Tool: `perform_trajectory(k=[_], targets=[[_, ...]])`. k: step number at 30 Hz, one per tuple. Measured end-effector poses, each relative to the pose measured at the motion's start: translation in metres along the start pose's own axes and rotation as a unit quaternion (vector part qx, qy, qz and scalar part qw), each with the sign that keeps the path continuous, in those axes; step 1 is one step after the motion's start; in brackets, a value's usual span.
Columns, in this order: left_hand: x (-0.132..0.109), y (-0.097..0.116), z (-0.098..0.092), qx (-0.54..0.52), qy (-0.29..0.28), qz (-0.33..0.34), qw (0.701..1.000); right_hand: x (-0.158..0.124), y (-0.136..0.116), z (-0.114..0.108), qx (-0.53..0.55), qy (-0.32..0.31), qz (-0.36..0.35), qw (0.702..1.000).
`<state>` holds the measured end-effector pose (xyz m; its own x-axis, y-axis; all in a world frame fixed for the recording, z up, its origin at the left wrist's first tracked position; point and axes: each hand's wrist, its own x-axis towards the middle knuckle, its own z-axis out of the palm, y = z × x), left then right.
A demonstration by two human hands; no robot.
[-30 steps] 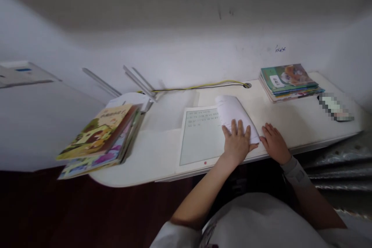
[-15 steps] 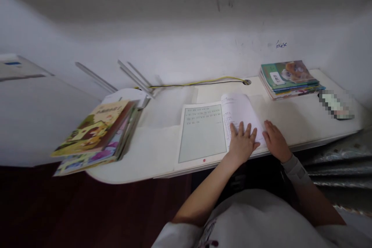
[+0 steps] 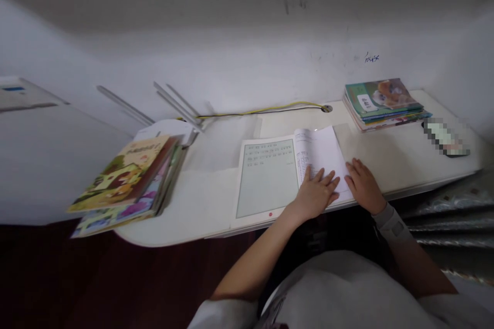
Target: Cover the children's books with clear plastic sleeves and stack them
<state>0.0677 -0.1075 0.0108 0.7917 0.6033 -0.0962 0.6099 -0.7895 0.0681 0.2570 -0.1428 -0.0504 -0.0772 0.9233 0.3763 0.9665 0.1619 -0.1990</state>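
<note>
An open book (image 3: 266, 180) lies on the white desk (image 3: 193, 200) before me, its left page pale green with rows of print near the top. Its right-hand page is mostly white, with small print by the fold. My left hand (image 3: 316, 193) rests flat on the lower part of that page, fingers spread. At the page's right edge lies my right hand (image 3: 363, 185), its fingers stretched out on the desk and touching or nearly touching the paper. A grey band is around the right wrist.
Picture books (image 3: 127, 175) are piled at the left end, beside a white router (image 3: 165, 128) with raised antennas. Another book stack (image 3: 386, 103) stands at the back right, near a phone (image 3: 445, 136) with a blurred screen. Yellow and black cables (image 3: 262, 110) run along the wall to a desk hole.
My left hand has slid a little down and left over the page. The right page lies flatter than before. My right hand has shifted slightly toward the page edge.
</note>
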Motion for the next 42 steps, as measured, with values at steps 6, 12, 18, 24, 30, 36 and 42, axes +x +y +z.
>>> perform_trajectory(k=[6,12,18,24,30,36,42], targets=[[0.004,-0.002,-0.004,0.013,-0.006,0.009,1.000,0.020,-0.001,-0.014,-0.075,-0.059,-0.034,0.995],[0.010,-0.008,-0.008,0.017,-0.018,0.030,0.999,0.108,0.004,-0.026,-0.182,-0.146,-0.142,0.962],[0.052,-0.025,-0.014,-0.005,-0.035,-0.031,0.999,0.172,0.018,-0.027,-0.244,-0.189,-0.234,0.922],[0.107,-0.043,-0.018,-0.055,-0.090,-0.135,0.985,0.182,0.029,-0.030,-0.258,-0.194,-0.298,0.898],[0.121,-0.048,-0.020,-0.028,-0.047,-0.122,0.991,0.182,0.035,-0.030,-0.247,-0.180,-0.314,0.899],[0.123,-0.060,-0.016,-0.009,-0.014,-0.046,0.999,0.181,0.042,-0.022,-0.217,-0.172,-0.296,0.914],[0.118,-0.071,-0.013,-0.023,-0.029,0.005,0.999,0.174,0.048,-0.009,-0.193,-0.153,-0.249,0.937]])
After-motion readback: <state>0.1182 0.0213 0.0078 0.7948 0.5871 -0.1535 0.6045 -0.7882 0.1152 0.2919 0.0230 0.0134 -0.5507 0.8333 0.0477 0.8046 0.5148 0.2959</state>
